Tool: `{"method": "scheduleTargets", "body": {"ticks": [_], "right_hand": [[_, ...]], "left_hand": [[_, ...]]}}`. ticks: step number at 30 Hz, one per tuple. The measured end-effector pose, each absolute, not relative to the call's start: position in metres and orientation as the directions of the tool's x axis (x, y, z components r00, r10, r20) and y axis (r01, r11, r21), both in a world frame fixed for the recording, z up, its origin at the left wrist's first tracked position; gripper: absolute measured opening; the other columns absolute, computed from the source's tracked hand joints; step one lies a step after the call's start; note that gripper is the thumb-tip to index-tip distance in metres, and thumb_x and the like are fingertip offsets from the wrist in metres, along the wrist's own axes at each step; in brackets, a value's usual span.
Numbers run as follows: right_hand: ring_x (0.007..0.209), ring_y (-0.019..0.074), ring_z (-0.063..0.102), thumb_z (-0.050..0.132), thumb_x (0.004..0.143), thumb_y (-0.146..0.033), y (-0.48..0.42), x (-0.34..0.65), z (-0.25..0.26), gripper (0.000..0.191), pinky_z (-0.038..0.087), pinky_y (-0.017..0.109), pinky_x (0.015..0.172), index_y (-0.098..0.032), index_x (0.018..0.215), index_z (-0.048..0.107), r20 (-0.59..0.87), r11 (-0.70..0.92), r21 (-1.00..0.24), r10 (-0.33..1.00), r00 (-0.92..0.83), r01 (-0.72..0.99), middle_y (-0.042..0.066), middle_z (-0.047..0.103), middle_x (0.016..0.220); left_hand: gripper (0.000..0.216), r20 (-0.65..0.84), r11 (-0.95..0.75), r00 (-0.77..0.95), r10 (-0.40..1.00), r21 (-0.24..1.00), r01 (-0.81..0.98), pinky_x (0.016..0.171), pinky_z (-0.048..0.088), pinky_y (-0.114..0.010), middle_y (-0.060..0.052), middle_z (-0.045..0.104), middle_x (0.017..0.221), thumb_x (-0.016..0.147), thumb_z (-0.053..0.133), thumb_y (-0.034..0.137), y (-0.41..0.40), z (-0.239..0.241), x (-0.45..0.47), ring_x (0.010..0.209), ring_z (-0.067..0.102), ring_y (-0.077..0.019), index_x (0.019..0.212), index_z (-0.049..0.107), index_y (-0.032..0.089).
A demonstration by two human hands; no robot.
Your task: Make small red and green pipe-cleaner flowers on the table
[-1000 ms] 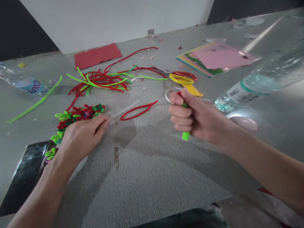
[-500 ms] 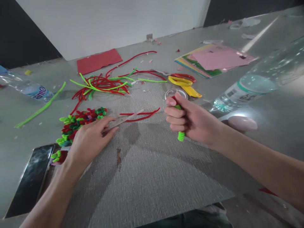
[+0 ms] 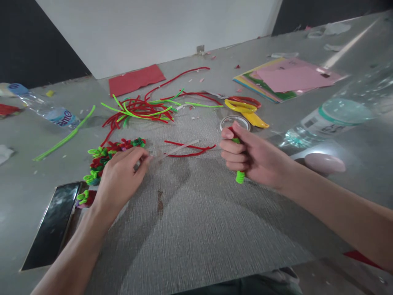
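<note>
My right hand (image 3: 245,151) is closed in a fist around a coiled pipe cleaner (image 3: 240,177). Bright green coils stick out below the fist, and a bit of red shows near the thumb; the rest is hidden by the fingers. On the left, my left hand (image 3: 125,172) has thumb and fingertips pinched on one end of a thin translucent strip (image 3: 181,148). The strip's other end reaches over two red pipe cleaners (image 3: 196,153) lying on the table. Beside and partly under the left hand is a cluster of red and green pipe-cleaner pieces (image 3: 98,164).
A pile of red and green pipe cleaners (image 3: 138,110) lies farther back. Yellow-handled scissors (image 3: 245,108) and a tape roll (image 3: 225,121) are behind my right hand. Bottles stand left (image 3: 63,116) and right (image 3: 334,119). A phone (image 3: 52,225) lies front left, coloured paper (image 3: 294,78) back right.
The whole view has shifted, so things appear farther right. My left hand, with the strip, has drawn slightly back from the two red pipe cleaners. The right fist keeps its hold.
</note>
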State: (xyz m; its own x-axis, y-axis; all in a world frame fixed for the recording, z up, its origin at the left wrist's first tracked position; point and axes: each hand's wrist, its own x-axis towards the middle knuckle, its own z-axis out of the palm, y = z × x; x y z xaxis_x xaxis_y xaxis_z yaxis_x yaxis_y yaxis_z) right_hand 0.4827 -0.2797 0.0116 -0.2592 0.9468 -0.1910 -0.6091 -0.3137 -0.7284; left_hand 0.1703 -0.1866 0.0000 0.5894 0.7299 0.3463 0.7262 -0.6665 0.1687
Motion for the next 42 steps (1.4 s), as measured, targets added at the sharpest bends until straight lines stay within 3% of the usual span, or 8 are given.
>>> {"method": "scheduleTargets", "body": {"ticks": [6, 11, 14, 17, 21, 27, 36, 42], "right_hand": [[0.052, 0.0103, 0.008, 0.037, 0.112, -0.049, -0.279, 0.489, 0.013, 0.039, 0.013, 0.024, 0.043, -0.023, 0.084, 0.046, -0.200, -0.302, -0.844, 0.944, -0.262, -0.444, -0.008, 0.016, 0.066], [0.053, 0.0098, 0.026, 0.042, 0.110, -0.051, -0.279, 0.484, 0.019, 0.040, 0.021, 0.026, 0.048, -0.022, 0.083, 0.048, -0.098, -0.068, -0.987, 0.972, -0.212, 0.145, -0.006, 0.034, 0.067], [0.066, 0.0126, 0.049, 0.044, 0.110, -0.046, -0.282, 0.468, 0.017, 0.036, 0.032, 0.028, 0.060, -0.020, 0.088, 0.057, 0.038, 0.220, -0.761, 0.954, -0.296, 0.610, -0.001, 0.055, 0.073], [0.064, 0.0156, 0.056, 0.047, 0.110, -0.043, -0.285, 0.450, 0.011, 0.030, 0.026, 0.031, 0.059, -0.021, 0.099, 0.065, -0.050, 0.305, -0.418, 0.933, -0.357, 0.856, 0.002, 0.066, 0.073], [0.063, 0.0196, 0.064, 0.050, 0.108, -0.045, -0.281, 0.434, 0.007, 0.029, 0.019, 0.032, 0.054, -0.022, 0.106, 0.068, -0.040, 0.419, -0.166, 0.902, -0.431, 0.893, 0.005, 0.075, 0.081], [0.071, 0.0221, 0.070, 0.054, 0.107, -0.041, -0.264, 0.413, 0.004, 0.026, 0.026, 0.031, 0.053, -0.020, 0.106, 0.069, 0.074, 0.530, -0.030, 0.846, -0.527, 0.847, 0.008, 0.077, 0.092], [0.101, 0.0288, 0.070, 0.059, 0.106, -0.040, -0.256, 0.396, 0.006, 0.030, 0.050, 0.038, 0.079, -0.013, 0.112, 0.069, 0.123, 0.565, -0.039, 0.821, -0.557, 0.824, 0.015, 0.073, 0.114], [0.107, 0.0314, 0.068, 0.066, 0.099, -0.052, -0.265, 0.433, 0.015, 0.041, 0.051, 0.044, 0.090, -0.016, 0.119, 0.067, 0.222, 0.514, -0.134, 0.849, -0.480, 0.847, 0.014, 0.074, 0.116]], "left_hand": [[0.042, 0.391, -0.696, 0.597, 0.700, 0.191, 0.692, 0.067, 0.039, -0.030, 0.002, 0.048, 0.068, 0.106, 0.051, 0.032, -0.191, 0.004, 0.173, 0.065, 0.053, -0.0148, 0.067, 0.041, 0.021], [0.021, 0.365, -0.626, 0.517, 0.774, 0.325, 0.708, 0.064, 0.039, -0.027, 0.004, 0.056, 0.070, 0.106, 0.046, 0.026, -0.193, 0.004, 0.173, 0.062, 0.053, -0.0123, 0.088, 0.055, 0.022], [0.014, 0.333, -0.614, 0.519, 0.788, 0.356, 0.705, 0.068, 0.042, -0.026, 0.004, 0.065, 0.076, 0.105, 0.050, 0.023, -0.192, 0.000, 0.174, 0.066, 0.060, -0.0127, 0.106, 0.064, 0.024], [0.011, 0.341, -0.654, 0.558, 0.756, 0.379, 0.654, 0.074, 0.045, -0.028, 0.003, 0.071, 0.081, 0.102, 0.057, 0.024, -0.192, -0.002, 0.176, 0.076, 0.066, -0.0149, 0.101, 0.069, 0.024], [0.012, 0.391, -0.716, 0.600, 0.698, 0.405, 0.568, 0.077, 0.048, -0.030, -0.001, 0.072, 0.089, 0.100, 0.062, 0.024, -0.193, 0.001, 0.179, 0.084, 0.067, -0.0172, 0.090, 0.068, 0.021], [0.017, 0.444, -0.745, 0.598, 0.667, 0.379, 0.549, 0.078, 0.048, -0.031, -0.002, 0.068, 0.087, 0.102, 0.058, 0.023, -0.194, 0.003, 0.178, 0.083, 0.064, -0.0170, 0.088, 0.066, 0.019], [0.014, 0.478, -0.819, 0.665, 0.573, 0.297, 0.492, 0.088, 0.052, -0.034, -0.005, 0.070, 0.097, 0.103, 0.057, 0.022, -0.192, 0.000, 0.178, 0.096, 0.066, -0.0201, 0.096, 0.069, 0.019], [0.015, 0.369, -0.886, 0.805, 0.464, 0.202, 0.418, 0.092, 0.053, -0.038, -0.008, 0.070, 0.111, 0.102, 0.061, 0.030, -0.192, -0.002, 0.178, 0.103, 0.064, -0.0236, 0.108, 0.070, 0.019]]}}
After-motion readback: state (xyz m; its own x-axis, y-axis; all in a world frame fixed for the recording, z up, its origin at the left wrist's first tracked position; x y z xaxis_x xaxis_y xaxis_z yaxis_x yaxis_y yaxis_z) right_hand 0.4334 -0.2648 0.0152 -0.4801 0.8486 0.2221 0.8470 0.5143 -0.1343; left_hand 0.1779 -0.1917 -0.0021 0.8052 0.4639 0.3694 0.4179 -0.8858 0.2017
